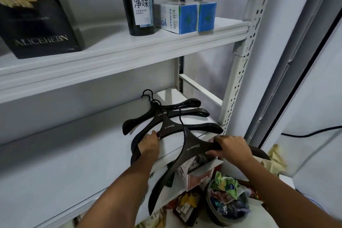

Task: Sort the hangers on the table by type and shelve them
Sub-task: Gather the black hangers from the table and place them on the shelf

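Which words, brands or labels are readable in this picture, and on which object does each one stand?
"ALICEHEBN": on the black box, upper shelf.
"三重净味": on the white label of the dark bottle.
Smaller print below on that label: too small to read.
Light print on the hangers: too blurred to read surely.
Print on the blue-white boxes: too small to read.

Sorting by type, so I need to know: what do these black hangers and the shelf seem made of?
The hangers: matte black moulded plastic or painted wood, unclear which; smooth bodies, printed logos, thin wire hooks. The shelf: white painted metal, judging by its perforated upright.
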Action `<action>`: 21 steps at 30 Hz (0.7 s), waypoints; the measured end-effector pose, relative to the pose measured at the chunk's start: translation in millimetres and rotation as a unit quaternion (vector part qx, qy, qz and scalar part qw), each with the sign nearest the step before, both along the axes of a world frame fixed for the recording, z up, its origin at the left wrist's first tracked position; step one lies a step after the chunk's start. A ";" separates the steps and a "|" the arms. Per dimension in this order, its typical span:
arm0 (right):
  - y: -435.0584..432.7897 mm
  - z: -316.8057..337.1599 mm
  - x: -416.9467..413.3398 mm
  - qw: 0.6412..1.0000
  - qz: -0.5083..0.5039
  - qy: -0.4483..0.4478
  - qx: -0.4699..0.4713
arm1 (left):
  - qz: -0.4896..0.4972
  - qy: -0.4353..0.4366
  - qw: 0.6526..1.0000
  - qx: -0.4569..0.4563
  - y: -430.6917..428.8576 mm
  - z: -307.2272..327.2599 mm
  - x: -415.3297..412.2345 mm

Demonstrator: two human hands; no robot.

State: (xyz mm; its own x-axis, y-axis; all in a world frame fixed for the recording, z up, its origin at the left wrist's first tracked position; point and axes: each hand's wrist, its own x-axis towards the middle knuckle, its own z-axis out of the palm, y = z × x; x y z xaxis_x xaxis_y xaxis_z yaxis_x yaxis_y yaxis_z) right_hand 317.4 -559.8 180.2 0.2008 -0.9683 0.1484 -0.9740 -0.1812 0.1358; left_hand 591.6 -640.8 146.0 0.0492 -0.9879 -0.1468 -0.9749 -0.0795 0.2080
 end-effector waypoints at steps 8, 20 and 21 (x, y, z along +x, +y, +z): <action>-17.1 -11.1 -7.4 0.999 0.037 0.015 0.010 | 0.006 -0.049 0.998 -0.036 -1.0 0.3 -9.3; -30.8 -15.3 -2.3 0.997 0.078 0.010 -0.001 | -0.052 -0.030 0.996 -0.060 -0.8 13.7 4.4; -34.2 -12.3 2.7 0.997 0.080 0.005 0.002 | -0.079 -0.029 0.994 -0.074 0.2 20.1 10.4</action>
State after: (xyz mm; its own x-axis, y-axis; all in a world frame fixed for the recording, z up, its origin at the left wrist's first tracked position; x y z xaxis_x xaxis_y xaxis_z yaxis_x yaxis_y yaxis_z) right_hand 320.0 -594.0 167.9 0.3535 -0.9245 0.1424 -0.9314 -0.3338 0.1449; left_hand 602.0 -640.7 166.1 -0.1051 -0.9945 -0.0002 -0.9832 0.1039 0.1500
